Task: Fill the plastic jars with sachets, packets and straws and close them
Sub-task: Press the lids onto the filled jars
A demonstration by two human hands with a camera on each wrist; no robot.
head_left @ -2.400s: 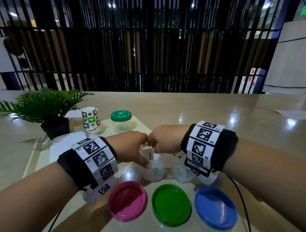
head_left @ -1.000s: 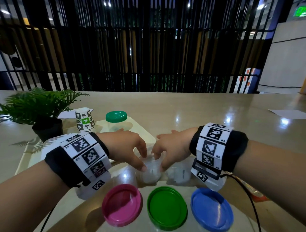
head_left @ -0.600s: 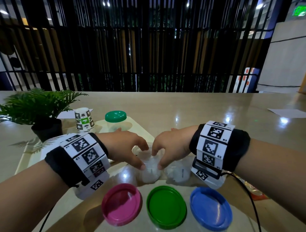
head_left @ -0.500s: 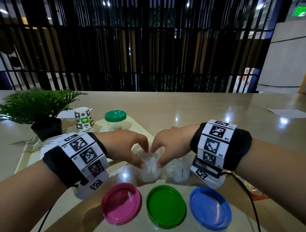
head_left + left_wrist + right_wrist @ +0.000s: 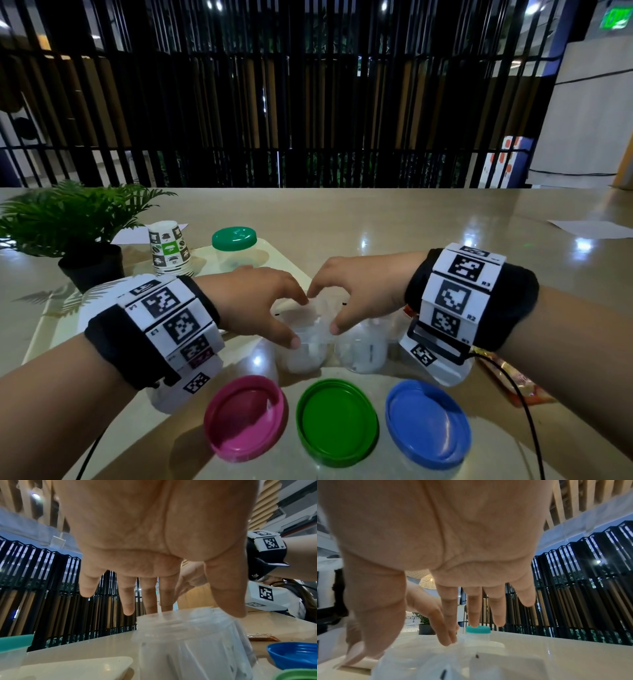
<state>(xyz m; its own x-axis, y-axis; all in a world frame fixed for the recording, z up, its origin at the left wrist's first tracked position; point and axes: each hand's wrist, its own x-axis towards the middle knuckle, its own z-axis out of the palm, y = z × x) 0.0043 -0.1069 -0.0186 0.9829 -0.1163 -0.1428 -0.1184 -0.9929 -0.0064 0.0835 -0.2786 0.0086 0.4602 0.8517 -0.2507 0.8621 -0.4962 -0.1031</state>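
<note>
Jar (image 5: 291, 359), clear, lidless, crammed with white sachets (image 5: 320, 310); left hand (image 5: 253, 301), right hand (image 5: 356, 291) touch it, straight-fingered.

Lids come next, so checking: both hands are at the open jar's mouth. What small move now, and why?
Probably press the sachets down into the jar with the left hand and right hand: white edges seem to poke above its mouth, so a lid would not seat. The green lid lies in front.
</note>
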